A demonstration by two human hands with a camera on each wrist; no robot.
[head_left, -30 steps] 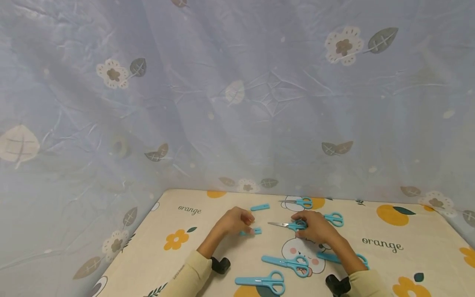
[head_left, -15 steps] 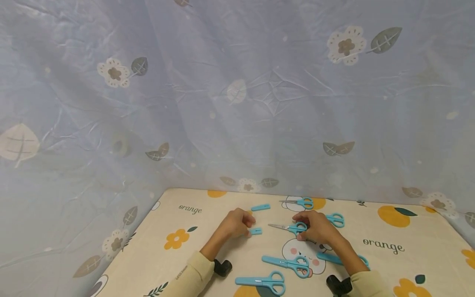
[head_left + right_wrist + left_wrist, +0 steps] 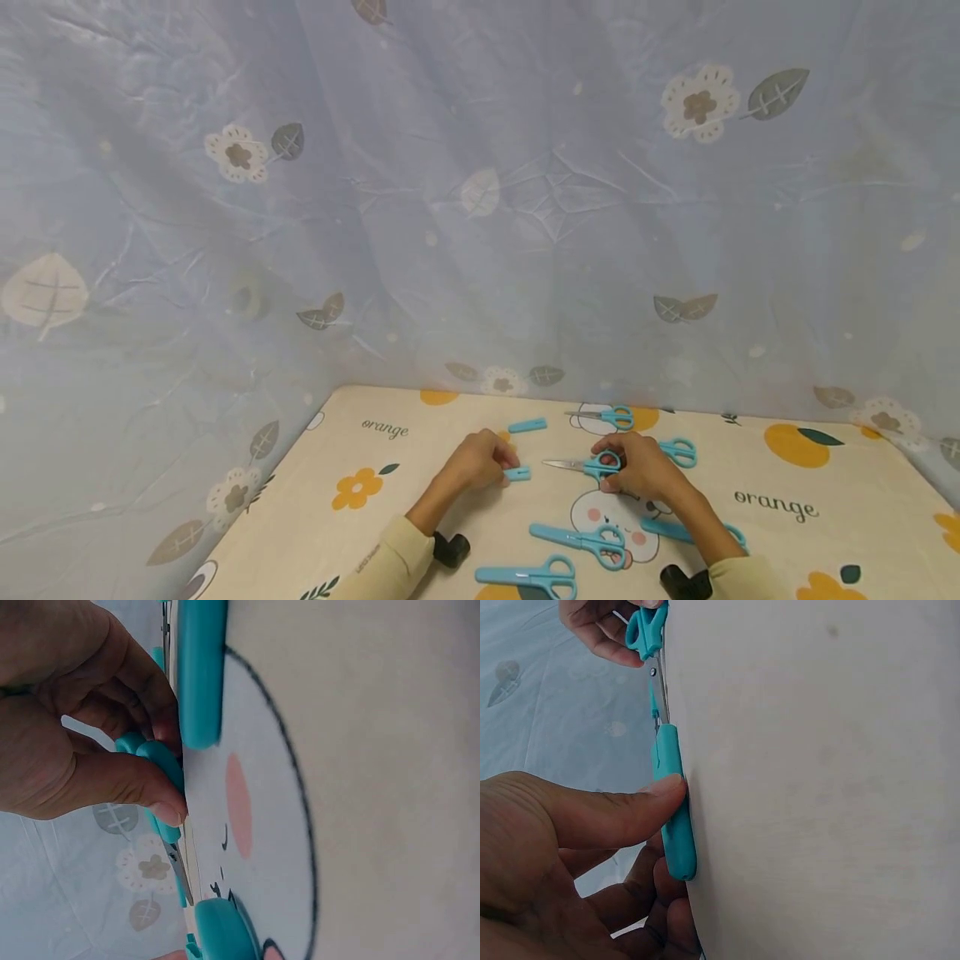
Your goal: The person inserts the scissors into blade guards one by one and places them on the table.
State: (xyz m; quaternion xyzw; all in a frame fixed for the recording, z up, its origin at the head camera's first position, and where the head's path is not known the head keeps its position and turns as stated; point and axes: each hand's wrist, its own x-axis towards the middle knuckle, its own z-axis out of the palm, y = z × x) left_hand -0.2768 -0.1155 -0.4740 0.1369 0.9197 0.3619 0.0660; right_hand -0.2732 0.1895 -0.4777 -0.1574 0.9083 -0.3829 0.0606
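Between the thumb and fingers of my left hand (image 3: 477,461) is a light blue scissors blade cover (image 3: 679,844), low over the tabletop. Its slotted end points right, towards a pair of scissors (image 3: 567,464) with bare metal blades. My right hand (image 3: 643,467) grips those scissors by their blue handles (image 3: 161,761), thumb on the near side. In the head view a short gap separates the blade tip from the cover. The left wrist view lines the blades up with the cover's end; whether they touch there I cannot tell.
Behind the hands lie a loose cover (image 3: 528,426), bare scissors (image 3: 600,416) and another pair (image 3: 678,452), partly hidden. Covered scissors lie in front (image 3: 577,537), nearer the front edge (image 3: 525,576) and under the right forearm (image 3: 667,529). A patterned curtain (image 3: 480,250) hangs behind the table.
My left hand has shifted slightly right along the cover, so less of it shows. The scissors' handles in my right hand have turned, showing more of their loops.
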